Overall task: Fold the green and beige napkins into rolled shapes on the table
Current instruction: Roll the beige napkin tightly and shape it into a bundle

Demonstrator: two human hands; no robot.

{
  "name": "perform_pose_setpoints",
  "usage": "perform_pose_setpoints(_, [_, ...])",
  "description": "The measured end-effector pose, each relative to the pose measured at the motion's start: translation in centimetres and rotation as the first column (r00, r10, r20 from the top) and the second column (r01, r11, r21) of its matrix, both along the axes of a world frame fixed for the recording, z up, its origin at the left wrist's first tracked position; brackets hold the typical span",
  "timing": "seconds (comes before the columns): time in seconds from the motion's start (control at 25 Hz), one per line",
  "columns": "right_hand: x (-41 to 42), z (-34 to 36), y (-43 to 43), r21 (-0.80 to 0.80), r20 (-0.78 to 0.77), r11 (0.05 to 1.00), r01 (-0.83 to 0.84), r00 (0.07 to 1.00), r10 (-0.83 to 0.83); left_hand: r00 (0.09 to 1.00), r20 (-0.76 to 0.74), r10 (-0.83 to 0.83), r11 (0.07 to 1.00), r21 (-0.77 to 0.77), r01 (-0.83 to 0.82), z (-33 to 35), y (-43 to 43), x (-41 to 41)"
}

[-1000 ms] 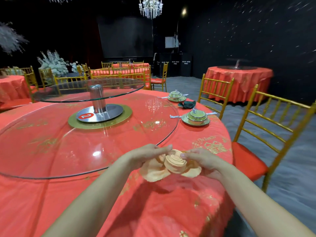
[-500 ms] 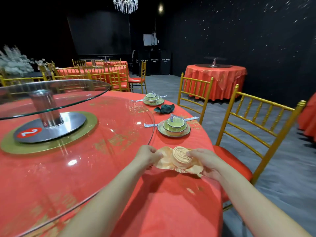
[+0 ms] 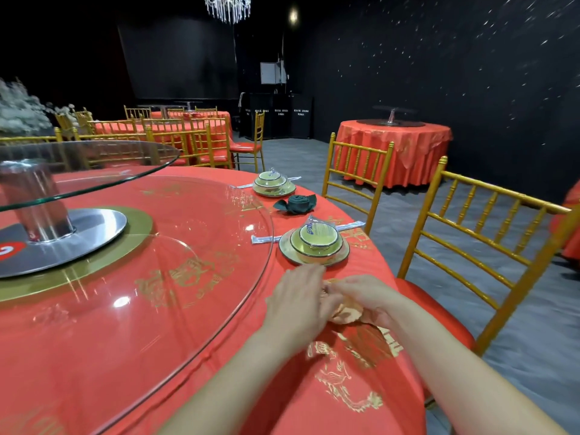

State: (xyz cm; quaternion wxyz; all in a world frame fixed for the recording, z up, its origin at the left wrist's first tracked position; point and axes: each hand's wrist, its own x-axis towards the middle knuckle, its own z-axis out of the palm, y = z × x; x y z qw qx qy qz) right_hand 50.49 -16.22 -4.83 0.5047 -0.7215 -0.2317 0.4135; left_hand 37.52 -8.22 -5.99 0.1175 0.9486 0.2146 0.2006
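The rolled beige napkin point(image 3: 345, 312) lies on the red tablecloth point(image 3: 314, 387) near the table's right edge, mostly covered by my hands. My left hand point(image 3: 298, 298) wraps its left side and my right hand point(image 3: 365, 295) holds its top and right side; both are blurred. A green napkin point(image 3: 296, 204), rolled into a rose shape with leaf-like corners, rests farther back between two place settings.
A wrapped green bowl on a plate point(image 3: 314, 246) stands just beyond my hands, with a second set point(image 3: 273, 185) farther back. A large glass turntable point(image 3: 141, 262) fills the left. Gold chairs point(image 3: 489, 246) stand to the right of the table.
The view has swung right. My hands have closed over the beige napkin, hiding the spiral top that showed before, and carried it nearer the bowl and plate.
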Motion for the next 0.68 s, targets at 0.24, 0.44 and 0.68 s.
perform_pose_setpoints(0.24, [1.6,-0.7,-0.3,-0.106,0.58,0.981,0.164,0.812,-0.073,0.996,-0.05,-0.068,0.995,0.075,0.072,-2.0,0.0,1.5])
perform_pose_setpoints(0.44, [2.0,-2.4,-1.1,-0.023,0.692,0.96,0.279,0.697,-0.186,0.996,0.027,-0.084,0.994,0.066,0.082,-3.3,-0.6,1.2])
perform_pose_setpoints(0.68, [2.5,-2.2,-1.2,-0.187,0.786,0.905,0.382,0.611,-0.096,0.996,0.014,-0.089,0.994,0.063,0.088,-3.6,0.1,1.0])
